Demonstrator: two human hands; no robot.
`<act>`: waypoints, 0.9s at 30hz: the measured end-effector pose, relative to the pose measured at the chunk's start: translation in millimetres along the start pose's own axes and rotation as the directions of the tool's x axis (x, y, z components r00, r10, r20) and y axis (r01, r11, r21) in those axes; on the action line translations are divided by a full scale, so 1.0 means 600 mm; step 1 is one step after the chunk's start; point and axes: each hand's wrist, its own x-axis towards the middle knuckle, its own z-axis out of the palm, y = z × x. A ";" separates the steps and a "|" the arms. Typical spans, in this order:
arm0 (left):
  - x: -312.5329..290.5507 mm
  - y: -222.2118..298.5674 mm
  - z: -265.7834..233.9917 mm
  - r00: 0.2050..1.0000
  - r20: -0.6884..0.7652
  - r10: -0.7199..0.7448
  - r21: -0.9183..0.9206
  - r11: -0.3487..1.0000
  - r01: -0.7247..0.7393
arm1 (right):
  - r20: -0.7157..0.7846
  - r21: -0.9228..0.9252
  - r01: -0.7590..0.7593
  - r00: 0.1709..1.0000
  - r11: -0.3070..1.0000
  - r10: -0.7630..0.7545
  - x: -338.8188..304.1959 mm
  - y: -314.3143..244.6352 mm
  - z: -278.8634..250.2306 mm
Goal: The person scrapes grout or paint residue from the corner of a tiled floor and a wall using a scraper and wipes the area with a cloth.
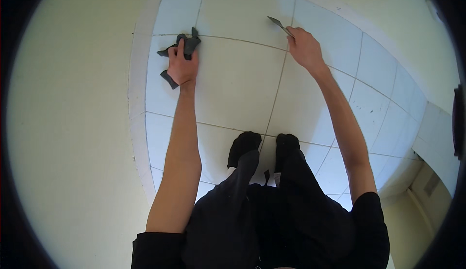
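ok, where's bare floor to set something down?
Free: the middle tile between left hand and right hand, ahead of the feet; also tiles right of the right forearm. Crowded: beside the left wall, under left hand and dark cloth; around the right hand's pointed tool.

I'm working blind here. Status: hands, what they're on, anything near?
Left hand on dark grey cloth, near left wall. Right hand gripping slim pointed tool. Dark-covered feet on floor tiles, lower in view.

Tool [275,22] partly hidden by right fingers [292,30]; cloth [193,45] partly under left fingers [181,47]; dark object [458,123] cut off at right.
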 end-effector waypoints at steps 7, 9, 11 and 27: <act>-0.002 0.009 -0.001 0.997 0.052 -0.050 -0.035 0.998 0.051 | 0.014 0.608 -0.156 0.982 0.779 0.186 -0.063 0.034 0.009; 0.001 -0.001 0.003 0.997 0.033 -0.069 -0.052 0.996 0.070 | 0.157 0.697 -0.266 0.963 0.666 0.220 -0.076 0.026 -0.006; 0.004 -0.018 0.003 0.984 -0.066 -0.164 -0.118 0.981 0.155 | 0.306 0.755 -0.378 0.926 0.535 0.223 -0.083 0.013 -0.007; 0.017 0.009 -0.019 0.963 0.067 -0.261 -0.089 0.960 0.266 | 0.236 0.396 -0.203 0.965 0.895 0.115 -0.124 -0.020 0.051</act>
